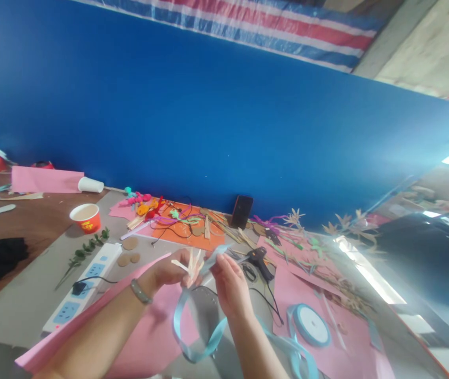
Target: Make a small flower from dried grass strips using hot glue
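Note:
My left hand is closed round a small bundle of pale straw strips that fan out above its fingers. My right hand pinches a light blue ribbon right next to the bundle. The ribbon hangs down in a loop between my forearms and trails off to the right toward a ribbon spool lying on pink paper. A bracelet sits on my left wrist. Both hands hover above the table, over a pink sheet.
A black glue gun with its cord lies just behind my right hand. A white power strip, a red paper cup, a green sprig, an orange sheet with coloured craft bits, a phone against the blue wall, and dried leaves fill the table.

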A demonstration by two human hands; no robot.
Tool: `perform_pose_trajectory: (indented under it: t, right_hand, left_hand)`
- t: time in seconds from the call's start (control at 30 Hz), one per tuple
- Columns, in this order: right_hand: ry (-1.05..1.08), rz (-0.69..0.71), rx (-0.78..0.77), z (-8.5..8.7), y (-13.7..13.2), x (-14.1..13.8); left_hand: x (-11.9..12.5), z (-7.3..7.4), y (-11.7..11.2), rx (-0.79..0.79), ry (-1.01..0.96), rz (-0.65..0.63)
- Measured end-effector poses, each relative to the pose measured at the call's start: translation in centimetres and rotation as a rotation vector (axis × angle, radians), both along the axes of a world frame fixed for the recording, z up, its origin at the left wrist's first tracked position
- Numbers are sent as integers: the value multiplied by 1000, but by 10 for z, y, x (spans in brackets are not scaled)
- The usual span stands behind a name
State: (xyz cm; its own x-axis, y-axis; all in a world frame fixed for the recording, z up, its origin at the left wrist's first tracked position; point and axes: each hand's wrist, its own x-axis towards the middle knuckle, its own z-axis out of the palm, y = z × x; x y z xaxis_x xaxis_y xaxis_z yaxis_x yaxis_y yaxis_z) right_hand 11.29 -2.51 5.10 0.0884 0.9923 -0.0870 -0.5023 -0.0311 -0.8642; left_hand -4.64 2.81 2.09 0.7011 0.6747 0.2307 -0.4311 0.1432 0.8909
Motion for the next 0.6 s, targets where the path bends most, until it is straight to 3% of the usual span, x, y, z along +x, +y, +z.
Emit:
perform_pose_trajectory:
  t: [0.27, 0.5, 0.6]
  right_hand:
    - [195, -106, -44, 6, 6, 18]
    - [215, -74, -20, 4, 2, 22]
    - [219, -45, -32, 6, 1, 22]
  left_hand:
    - [4, -3, -2, -56, -88, -200]
    - [0, 0, -3, -67, -33, -228]
    - [-4, 2, -5, -30, 35, -142]
